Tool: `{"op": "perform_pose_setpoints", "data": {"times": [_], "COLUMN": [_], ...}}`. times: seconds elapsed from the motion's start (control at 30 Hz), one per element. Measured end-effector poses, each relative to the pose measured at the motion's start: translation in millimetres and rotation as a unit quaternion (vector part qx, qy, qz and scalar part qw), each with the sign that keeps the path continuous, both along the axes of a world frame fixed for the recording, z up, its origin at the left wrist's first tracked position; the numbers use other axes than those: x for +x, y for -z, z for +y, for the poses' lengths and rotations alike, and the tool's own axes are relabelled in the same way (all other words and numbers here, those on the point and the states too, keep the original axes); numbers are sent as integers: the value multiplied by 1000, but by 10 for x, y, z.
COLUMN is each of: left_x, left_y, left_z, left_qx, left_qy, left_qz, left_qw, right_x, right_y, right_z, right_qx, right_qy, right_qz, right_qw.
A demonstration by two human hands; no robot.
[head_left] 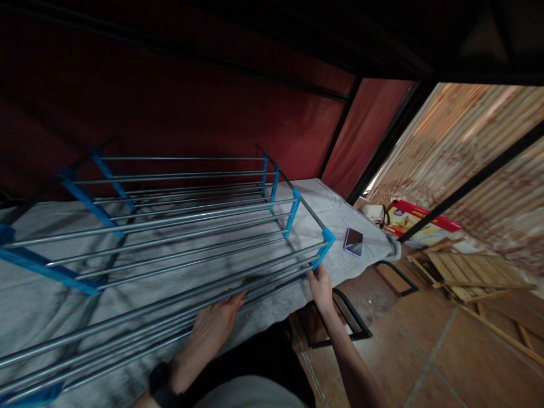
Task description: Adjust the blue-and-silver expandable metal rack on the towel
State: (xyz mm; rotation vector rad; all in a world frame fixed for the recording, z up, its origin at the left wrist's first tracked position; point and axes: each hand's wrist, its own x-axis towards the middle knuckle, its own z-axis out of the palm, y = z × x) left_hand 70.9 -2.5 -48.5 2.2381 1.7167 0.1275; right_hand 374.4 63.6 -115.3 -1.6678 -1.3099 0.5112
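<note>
A rack of grey metal rods joined by blue plastic brackets lies on its side across a cloth-covered surface. At its near side, my left hand is closed around the lower rods, its fingertips partly hidden among them. A dark watch sits on that wrist. Farther right, my right hand grips a rod's end just below the nearest blue corner bracket. Thumb and fingers are closed there, and the exact contact is small in view.
The grey cloth covers the surface under the rack. A phone lies on it at the right. Dark red panels stand behind. On the tiled floor are a folded wooden chair and a red-yellow box.
</note>
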Motion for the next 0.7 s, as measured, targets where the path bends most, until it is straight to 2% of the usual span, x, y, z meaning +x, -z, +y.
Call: {"op": "perform_pose_setpoints", "data": {"times": [0.17, 0.4, 0.6, 0.7], "left_x": [11, 7, 29, 43], "left_y": [-18, 58, -117, -166], "left_z": [20, 16, 12, 11], "left_qx": [-18, -1, -33, -28], "left_qy": [3, 4, -5, -12], "left_qz": [-5, -18, -18, -15], "left_qw": [1000, 1000, 999, 999], "right_x": [12, 20, 18, 92], "right_y": [19, 19, -39, -86], "right_z": [6, -8, -32, -36], "right_qx": [1, 9, -4, -10], "right_qy": [-9, -19, -19, -55], "right_qz": [13, 31, 57, 146], "right_qw": [1000, 999, 998, 988]}}
